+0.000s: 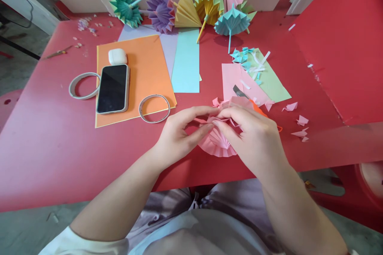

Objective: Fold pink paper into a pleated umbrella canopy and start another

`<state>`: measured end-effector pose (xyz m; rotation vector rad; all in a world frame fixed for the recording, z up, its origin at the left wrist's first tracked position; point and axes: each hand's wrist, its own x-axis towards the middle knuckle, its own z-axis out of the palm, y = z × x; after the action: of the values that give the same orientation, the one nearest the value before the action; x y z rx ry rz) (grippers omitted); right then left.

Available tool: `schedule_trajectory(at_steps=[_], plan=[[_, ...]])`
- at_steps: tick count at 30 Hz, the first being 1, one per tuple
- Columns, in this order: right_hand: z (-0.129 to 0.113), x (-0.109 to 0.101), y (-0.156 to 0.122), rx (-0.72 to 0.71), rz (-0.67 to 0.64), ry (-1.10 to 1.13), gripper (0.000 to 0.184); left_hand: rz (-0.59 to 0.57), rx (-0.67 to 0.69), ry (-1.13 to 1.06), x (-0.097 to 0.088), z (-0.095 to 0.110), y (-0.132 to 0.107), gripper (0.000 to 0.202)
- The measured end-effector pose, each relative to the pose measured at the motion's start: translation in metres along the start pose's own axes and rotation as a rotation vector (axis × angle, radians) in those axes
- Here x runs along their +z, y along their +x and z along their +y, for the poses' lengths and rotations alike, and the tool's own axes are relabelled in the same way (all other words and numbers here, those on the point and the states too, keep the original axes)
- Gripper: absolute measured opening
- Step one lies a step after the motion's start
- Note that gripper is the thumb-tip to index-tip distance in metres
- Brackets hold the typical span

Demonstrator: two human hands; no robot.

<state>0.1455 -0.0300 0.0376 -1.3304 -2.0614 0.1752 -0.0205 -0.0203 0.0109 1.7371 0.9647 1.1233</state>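
A: Left hand (176, 135)?
B: Just right of the orange sheet (149, 71), fingers pinched on the pink pleated fan (215, 147).
A: The fan?
B: Right of the sheet and nearer the person, between both hands.
A: Right hand (254, 139)?
B: Farther right of the sheet, fingertips pinching the fan's top folds.

Pleated pink paper (215, 145) appeared thin and matt, with sharply creased folds. The tabletop (44, 147) was smooth and red with a dull sheen. The orange sheet (146, 67) and pale blue sheet (186, 61) were flat, matt paper. The phone (113, 88) had a glossy black glass face, and the earbud case (117, 56) was glossy white plastic. The scissors (239, 91) had a grey metal blade and an orange plastic handle. The umbrellas (161, 10) were pleated matt paper.
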Motion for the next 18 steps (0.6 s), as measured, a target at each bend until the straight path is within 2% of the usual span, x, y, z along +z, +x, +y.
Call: schedule_trajectory(at_steps=[18], plan=[[-0.004,-0.0011,0.0003,0.042,0.025,-0.017,0.009,0.013,-0.007,0.026,0.0014,0.0012,-0.0007,0.029]])
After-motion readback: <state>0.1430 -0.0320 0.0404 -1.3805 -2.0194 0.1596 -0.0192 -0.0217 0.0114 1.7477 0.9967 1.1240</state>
